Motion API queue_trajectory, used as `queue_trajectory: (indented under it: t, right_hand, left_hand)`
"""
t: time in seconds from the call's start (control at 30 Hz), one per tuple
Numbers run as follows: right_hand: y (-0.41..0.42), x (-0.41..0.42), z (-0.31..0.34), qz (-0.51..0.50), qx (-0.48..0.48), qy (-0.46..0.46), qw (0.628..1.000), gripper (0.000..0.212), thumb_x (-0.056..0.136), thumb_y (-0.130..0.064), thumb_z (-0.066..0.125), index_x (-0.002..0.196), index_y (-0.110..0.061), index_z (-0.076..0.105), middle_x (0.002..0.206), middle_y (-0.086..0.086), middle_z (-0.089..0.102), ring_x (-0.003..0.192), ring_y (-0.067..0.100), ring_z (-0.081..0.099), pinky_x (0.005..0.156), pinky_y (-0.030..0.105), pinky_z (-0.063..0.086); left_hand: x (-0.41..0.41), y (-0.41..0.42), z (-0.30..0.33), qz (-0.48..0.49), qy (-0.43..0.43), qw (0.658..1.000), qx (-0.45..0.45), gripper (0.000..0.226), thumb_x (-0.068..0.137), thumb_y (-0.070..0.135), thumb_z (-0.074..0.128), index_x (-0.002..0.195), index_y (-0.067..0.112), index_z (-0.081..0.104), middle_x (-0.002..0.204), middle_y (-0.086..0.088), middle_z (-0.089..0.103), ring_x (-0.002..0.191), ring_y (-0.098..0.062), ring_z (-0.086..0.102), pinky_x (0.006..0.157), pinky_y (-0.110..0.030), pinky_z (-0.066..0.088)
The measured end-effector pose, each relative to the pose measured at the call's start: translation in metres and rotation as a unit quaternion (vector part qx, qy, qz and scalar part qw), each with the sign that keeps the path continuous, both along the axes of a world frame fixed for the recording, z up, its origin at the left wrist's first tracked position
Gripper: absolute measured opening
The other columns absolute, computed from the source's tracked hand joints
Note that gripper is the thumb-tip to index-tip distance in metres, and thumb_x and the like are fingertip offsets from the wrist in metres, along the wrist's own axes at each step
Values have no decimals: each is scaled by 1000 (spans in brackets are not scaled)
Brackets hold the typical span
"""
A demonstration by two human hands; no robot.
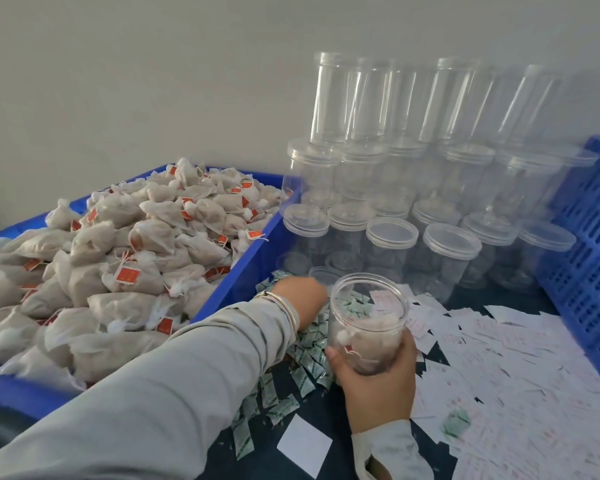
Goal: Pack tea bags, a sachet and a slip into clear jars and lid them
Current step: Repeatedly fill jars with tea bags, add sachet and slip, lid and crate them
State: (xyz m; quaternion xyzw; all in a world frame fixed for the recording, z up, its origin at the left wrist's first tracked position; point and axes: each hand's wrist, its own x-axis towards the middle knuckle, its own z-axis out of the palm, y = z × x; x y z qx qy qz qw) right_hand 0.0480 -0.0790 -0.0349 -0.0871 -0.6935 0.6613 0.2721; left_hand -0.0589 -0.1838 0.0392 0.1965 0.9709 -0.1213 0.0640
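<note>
Right hand point(374, 372) is wrapped around an open clear jar point(366, 327) with tea bags in it, held upright just above the bench point(326, 420). Left hand point(302, 292) reaches across into the green sachets point(309, 344) behind the jar; fingers are hidden, so can't tell its grip.

The open jar point(367, 327) at 6 o'clock is clear, glossy plastic, smooth-walled. The stacked lidded jars point(430, 209) at 1 o'clock share that transparent, shiny plastic. The tea bags point(118, 258) heaped at 9 o'clock look like soft, matt, fibrous cloth or filter paper, with small glossy red paper tags. Their bin point(243, 271) is smooth blue plastic; the crate point(589, 244) at 3 o'clock is perforated blue plastic. The sachets point(274, 396) look like slick, crinkled film. The slips point(520, 375) at 4 o'clock are matt white paper. The sleeve point(174, 403) is matt grey cloth; the bangle point(286, 308) looks like polished metal.
</note>
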Motion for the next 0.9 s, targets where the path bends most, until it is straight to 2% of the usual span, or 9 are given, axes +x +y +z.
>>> queue_trajectory:
  t: [0.1,0.2,0.27,0.3,0.43,0.57,0.67,0.8,0.9]
  right_hand:
    - [0,0,1,-4,1,1,1000,102,46,-9,93,135,-7,43,129,7,54,118,21,53,101,33,44]
    - [0,1,0,-2,-4,3,1000,101,46,-9,93,134,-8,43,127,6,55,116,20,54,97,23,44]
    - [0,1,1,2,-9,8,1000,100,46,-9,92,134,-9,44,125,5,55,113,17,55,89,8,42]
    - [0,1,1,2,-9,10,1000,100,46,-9,92,134,-8,44,125,4,56,112,16,55,87,7,41]
    - [1,2,1,3,-1,7,1000,100,46,-9,93,133,-8,45,126,6,55,115,18,55,95,24,43]
    - [1,2,0,11,1,4,1000,101,46,-9,93,134,-8,44,127,7,55,116,19,55,96,23,46]
    - [0,1,-1,16,-2,-3,1000,102,46,-9,93,135,-8,43,129,8,55,118,21,54,101,37,46]
    - [0,-1,-3,8,9,-9,1000,102,47,-12,93,135,-8,43,129,7,53,119,21,53,102,41,45]
    - [-2,-1,-5,2,18,-15,1000,103,47,-18,94,136,-14,42,128,-1,51,117,13,51,97,24,44]
  left_hand:
    - [0,-3,2,5,16,1000,2,26,90,1,52,113,8,61,112,-10,63,102,-29,62,84,-39,53]
    - [-3,-7,6,23,72,995,60,27,93,8,52,119,12,57,116,-8,56,106,-28,58,83,-41,52]
    - [-4,-8,11,49,39,994,87,21,92,14,53,112,13,60,111,-7,61,98,-27,61,82,-40,54]
    - [-4,-8,11,52,-2,994,94,20,91,21,56,108,12,62,107,-7,64,94,-27,62,82,-40,54]
    - [2,-9,9,21,-133,989,59,38,83,41,67,104,9,66,101,-7,68,93,-24,63,85,-34,52]
    - [1,-9,12,3,-127,990,66,24,83,25,69,100,9,68,95,-4,68,86,-20,63,78,-29,51]
    - [-5,-17,28,-13,-132,978,161,7,85,22,67,81,15,68,72,6,63,64,-6,56,59,-15,42]
    - [-4,-33,54,17,-109,927,359,9,84,26,69,75,24,68,68,8,70,57,6,61,50,-4,41]
    - [3,-42,68,40,-132,823,551,10,81,21,73,73,20,67,74,3,74,71,-6,68,62,-15,53]
